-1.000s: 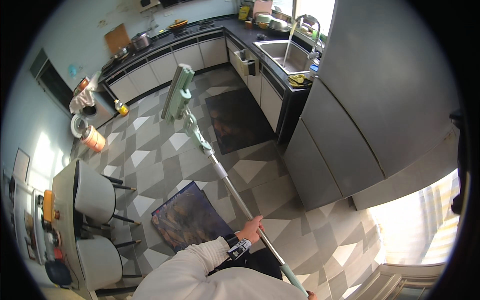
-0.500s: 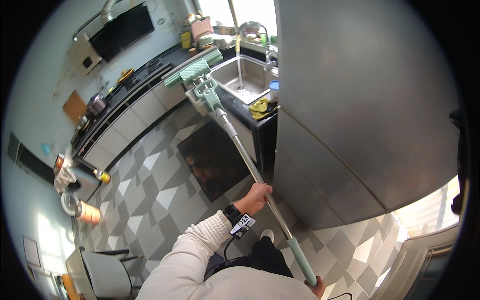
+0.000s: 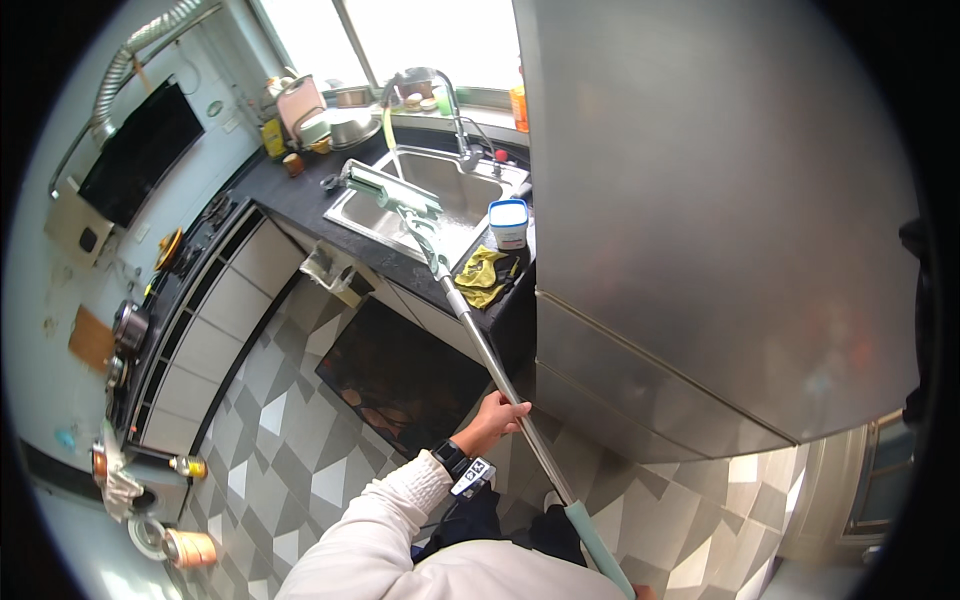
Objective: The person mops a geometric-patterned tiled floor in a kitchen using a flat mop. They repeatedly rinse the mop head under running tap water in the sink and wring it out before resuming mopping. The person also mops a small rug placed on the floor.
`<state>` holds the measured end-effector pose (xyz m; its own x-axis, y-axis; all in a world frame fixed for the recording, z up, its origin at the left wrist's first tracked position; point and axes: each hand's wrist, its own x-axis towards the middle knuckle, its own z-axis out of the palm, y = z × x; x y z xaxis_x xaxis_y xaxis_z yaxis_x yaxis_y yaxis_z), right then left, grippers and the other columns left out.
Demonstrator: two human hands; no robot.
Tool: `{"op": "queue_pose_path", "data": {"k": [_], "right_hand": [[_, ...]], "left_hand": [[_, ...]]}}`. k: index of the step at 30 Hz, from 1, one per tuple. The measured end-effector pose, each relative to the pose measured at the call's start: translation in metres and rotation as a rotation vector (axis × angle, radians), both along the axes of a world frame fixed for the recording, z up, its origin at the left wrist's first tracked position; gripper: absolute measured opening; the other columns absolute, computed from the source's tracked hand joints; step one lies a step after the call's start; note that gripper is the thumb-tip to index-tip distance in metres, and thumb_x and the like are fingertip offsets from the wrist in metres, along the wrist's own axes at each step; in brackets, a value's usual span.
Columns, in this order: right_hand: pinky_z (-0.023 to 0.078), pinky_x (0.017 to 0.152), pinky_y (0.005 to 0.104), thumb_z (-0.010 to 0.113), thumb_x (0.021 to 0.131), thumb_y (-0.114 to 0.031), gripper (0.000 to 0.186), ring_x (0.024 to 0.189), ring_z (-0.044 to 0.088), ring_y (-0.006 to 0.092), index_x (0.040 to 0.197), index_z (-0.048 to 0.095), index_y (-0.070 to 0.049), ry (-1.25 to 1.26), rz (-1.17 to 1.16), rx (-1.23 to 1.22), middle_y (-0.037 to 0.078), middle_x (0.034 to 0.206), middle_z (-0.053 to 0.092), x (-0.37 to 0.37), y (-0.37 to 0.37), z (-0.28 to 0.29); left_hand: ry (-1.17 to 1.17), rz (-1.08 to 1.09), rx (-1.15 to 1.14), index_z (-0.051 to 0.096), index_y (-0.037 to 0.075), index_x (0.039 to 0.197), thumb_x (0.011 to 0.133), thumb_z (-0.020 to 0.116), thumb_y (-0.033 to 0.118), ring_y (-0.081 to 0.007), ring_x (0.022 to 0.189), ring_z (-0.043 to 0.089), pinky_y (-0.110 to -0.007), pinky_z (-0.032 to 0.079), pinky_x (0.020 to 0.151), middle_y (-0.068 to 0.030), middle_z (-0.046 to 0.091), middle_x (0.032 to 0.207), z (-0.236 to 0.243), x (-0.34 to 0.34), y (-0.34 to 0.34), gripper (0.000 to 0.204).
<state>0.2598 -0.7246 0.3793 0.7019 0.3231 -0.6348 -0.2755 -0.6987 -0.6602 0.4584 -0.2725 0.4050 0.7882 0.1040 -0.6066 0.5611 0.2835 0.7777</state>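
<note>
A squeeze mop [image 3: 487, 350] with a steel pole and pale green head and grip slants from the lower right up to the sink. My left hand [image 3: 490, 424] is wrapped round the middle of the pole. At the lower edge, my right hand [image 3: 643, 592] shows only in part, against the end of the green grip; most of its fingers are hidden. The mop head [image 3: 395, 192] is over the steel sink [image 3: 352, 222], tilted below the tap [image 3: 455, 115]. A pale stream runs down from the spout behind the head.
On the counter right of the sink are a white tub [image 3: 508, 228] with a blue rim and a yellow-black cloth [image 3: 484, 277]. A large steel-grey fridge [image 3: 710, 220] stands close on my right. A dark mat [image 3: 400, 375] lies on the floor before the sink.
The mop head has gone from over the counter's front edge to over the sink. My view has shifted nearer the sink. Both hands stay on the mop.
</note>
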Motion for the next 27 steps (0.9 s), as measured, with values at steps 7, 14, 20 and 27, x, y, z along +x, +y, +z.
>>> {"op": "queue_pose_path", "data": {"k": [7, 14, 20, 27], "right_hand": [[0.043, 0.079, 0.0380, 0.067, 0.065, -0.033, 0.053, 0.092, 0.057, 0.0310, 0.103, 0.058, 0.002, -0.019, -0.173, -0.154, 0.023, 0.095, 0.060, -0.057, 0.093, 0.047], [0.044, 0.077, 0.0374, 0.068, 0.064, -0.033, 0.053, 0.091, 0.058, 0.0293, 0.103, 0.058, 0.001, 0.117, -0.314, -0.193, 0.022, 0.093, 0.061, -0.059, 0.139, 0.082], [0.044, 0.074, 0.0363, 0.068, 0.062, -0.031, 0.052, 0.085, 0.060, 0.0266, 0.103, 0.059, -0.001, 0.053, -0.296, -0.223, 0.021, 0.089, 0.062, -0.058, 0.141, 0.091], [0.045, 0.072, 0.0365, 0.068, 0.062, -0.032, 0.050, 0.080, 0.061, 0.0267, 0.098, 0.059, 0.001, 0.009, -0.207, -0.145, 0.022, 0.084, 0.062, -0.055, 0.128, 0.071]], "left_hand": [[0.022, -0.088, -0.076, 0.046, 0.004, 0.082, 0.081, 0.059, 0.011, -0.0119, 0.068, 0.053, -0.026, 0.048, 0.062, -0.0041, 0.048, 0.077, -0.004, -0.006, 0.051, 0.015], [0.016, -0.098, -0.090, 0.045, 0.003, 0.088, 0.079, 0.060, 0.013, -0.0150, 0.073, 0.055, -0.032, 0.048, 0.067, -0.0055, 0.050, 0.081, -0.011, 0.001, 0.076, 0.020], [0.045, -0.128, -0.073, 0.045, 0.002, 0.088, 0.080, 0.060, 0.013, -0.0160, 0.073, 0.055, -0.032, 0.049, 0.069, -0.0060, 0.050, 0.080, -0.008, 0.001, 0.072, 0.020], [0.062, -0.100, -0.012, 0.046, 0.002, 0.089, 0.080, 0.060, 0.013, -0.0161, 0.072, 0.056, -0.033, 0.049, 0.069, -0.0068, 0.051, 0.081, -0.003, 0.003, 0.073, 0.020]]}}
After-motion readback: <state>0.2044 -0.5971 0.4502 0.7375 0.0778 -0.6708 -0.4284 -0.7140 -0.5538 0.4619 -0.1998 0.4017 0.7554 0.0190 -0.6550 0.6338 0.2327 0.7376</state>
